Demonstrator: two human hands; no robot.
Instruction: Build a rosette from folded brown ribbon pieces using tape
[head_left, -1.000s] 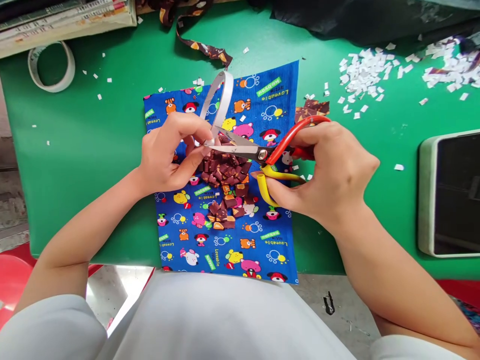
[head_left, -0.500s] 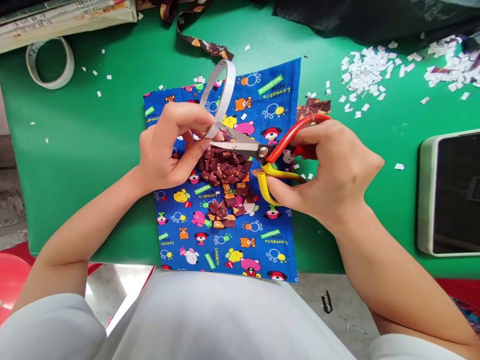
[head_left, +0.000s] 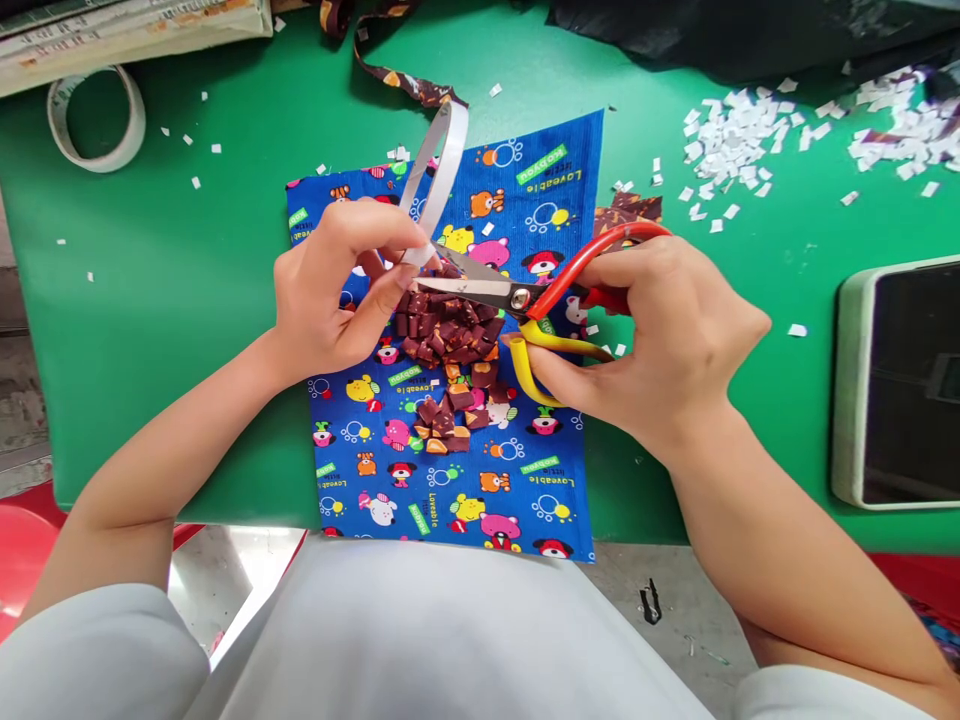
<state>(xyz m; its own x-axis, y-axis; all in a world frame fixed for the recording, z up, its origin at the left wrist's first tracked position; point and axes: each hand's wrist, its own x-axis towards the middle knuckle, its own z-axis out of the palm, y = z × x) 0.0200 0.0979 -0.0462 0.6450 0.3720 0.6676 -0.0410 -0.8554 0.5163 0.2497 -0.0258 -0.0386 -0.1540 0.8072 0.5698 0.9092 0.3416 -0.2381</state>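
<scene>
My left hand [head_left: 330, 290] pinches the near end of a white strip [head_left: 442, 160] that loops up and away over the blue cartoon-print cloth [head_left: 555, 470]. My right hand [head_left: 660, 340] grips scissors [head_left: 517, 300] with one red and one yellow handle. Their steel blades stand slightly apart around the strip's end, right beside my left fingertips. Below the blades a heap of small brown cut pieces [head_left: 450, 350] lies on the cloth.
The cloth lies on a green mat [head_left: 187, 300]. A roll of tape [head_left: 94, 115] sits at the far left, white snippets [head_left: 731, 140] at the far right, a brown patterned ribbon [head_left: 397, 80] behind the cloth, and a phone in a pale case [head_left: 896, 380] at the right edge.
The white strip's loop has swung up and stands more upright. The scissor blades have parted slightly at the strip's end. Both hands stay in nearly the same place.
</scene>
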